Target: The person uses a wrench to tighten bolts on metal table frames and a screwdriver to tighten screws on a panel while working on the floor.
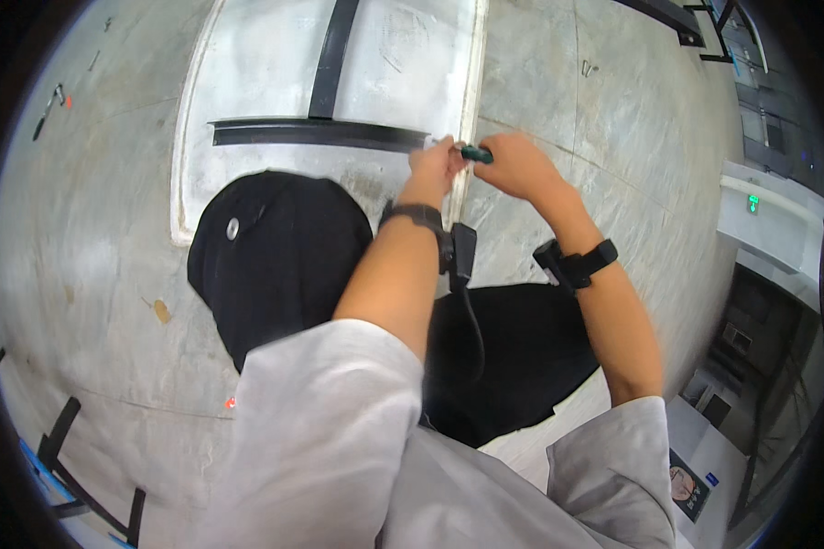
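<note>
My right hand is closed around the dark green handle of what looks like a screwdriver, its shaft pointing left. Close by, my left hand has its fingers bent together at the right end of a black metal bar. What those fingers hold is hidden. The bar lies crosswise and meets a second black bar, which runs away from me in a T shape. Under both bars is a pale whitish panel with a raised light rim.
My black-clad knees sit just below the panel. On the grey floor at far left lies a wrench-like hand tool beside a small orange piece. Small metal parts lie at upper right. Black frame legs stand at lower left.
</note>
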The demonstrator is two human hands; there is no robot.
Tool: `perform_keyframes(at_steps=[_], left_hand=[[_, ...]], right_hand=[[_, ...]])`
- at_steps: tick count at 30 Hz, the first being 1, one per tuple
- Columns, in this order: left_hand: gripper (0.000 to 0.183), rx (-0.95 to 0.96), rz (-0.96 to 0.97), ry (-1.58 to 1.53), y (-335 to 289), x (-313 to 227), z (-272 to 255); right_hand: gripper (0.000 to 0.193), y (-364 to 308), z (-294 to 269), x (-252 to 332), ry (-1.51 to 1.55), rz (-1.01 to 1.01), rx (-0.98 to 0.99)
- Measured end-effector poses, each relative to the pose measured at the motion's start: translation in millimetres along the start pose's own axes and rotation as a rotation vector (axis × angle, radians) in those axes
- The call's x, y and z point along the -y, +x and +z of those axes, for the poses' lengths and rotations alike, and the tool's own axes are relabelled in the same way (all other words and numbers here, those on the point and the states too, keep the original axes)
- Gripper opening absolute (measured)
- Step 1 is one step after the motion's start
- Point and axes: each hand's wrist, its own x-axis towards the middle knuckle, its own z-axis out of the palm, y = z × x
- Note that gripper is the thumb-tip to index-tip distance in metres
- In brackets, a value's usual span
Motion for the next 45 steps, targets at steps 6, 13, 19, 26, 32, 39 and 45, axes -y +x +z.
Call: perform_keyframes(at_steps=[6, 13, 19, 26, 32, 39, 45], left_hand=[[0.019, 0.224, -0.064, -0.282, 16, 43, -24], [0.026, 0.301, -0.112, -0.158, 3, 29, -46], [0.025, 0.223, -0.122, -0.112, -2, 33, -49], [0.029, 0.231, -0.062, -0.012, 3, 29, -52], [0.031, 0.225, -0.078, 0.025, 11, 26, -57], [0.032, 0.215, -0.097, 0.091, 12, 27, -56], [0.031, 0.196, -0.109, 0.107, 12, 25, -55]], right_hand=[[0.025, -23, 23, 5, 0.068, 0.204, 0.048], [0.022, -35, 38, 12, 0.244, 0.272, 0.007], [0.021, -31, 41, 11, 0.175, 0.219, 0.05], [0.026, -28, 43, 15, 0.146, 0.184, 0.03], [0.029, -26, 45, 17, 0.16, 0.167, 0.006], [0.03, -28, 46, 14, 0.15, 0.176, 0.017], [0.03, -27, 44, 17, 0.203, 0.214, 0.04]])
